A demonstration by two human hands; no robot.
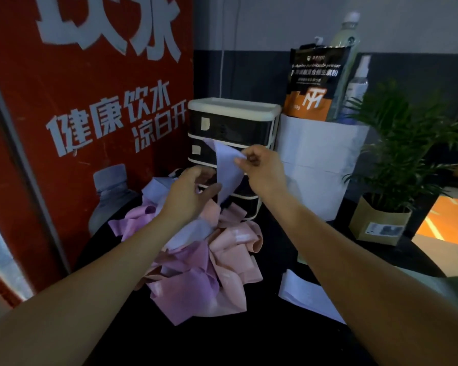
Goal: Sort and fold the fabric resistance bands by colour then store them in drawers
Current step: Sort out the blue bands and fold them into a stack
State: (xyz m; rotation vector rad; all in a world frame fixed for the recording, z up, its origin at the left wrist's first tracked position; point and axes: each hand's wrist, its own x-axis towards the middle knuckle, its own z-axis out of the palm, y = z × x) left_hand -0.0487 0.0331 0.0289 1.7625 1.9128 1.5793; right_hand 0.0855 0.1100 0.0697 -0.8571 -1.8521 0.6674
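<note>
Lavender band (226,169) hanging smooth, pinched by right hand (259,167), left hand (193,194) grip loosely curled round it

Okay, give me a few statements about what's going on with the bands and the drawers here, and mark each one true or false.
1. The right hand pinches a lavender band. True.
2. The lavender band lies flat on the table. False: both hands hold it up in front of the drawer unit.
3. The left hand is at the band's lower part. True.
4. The pile of bands is all one colour. False: it mixes pink, peach and lavender.
5. A potted plant stands left of the drawers. False: it stands to their right.
</note>
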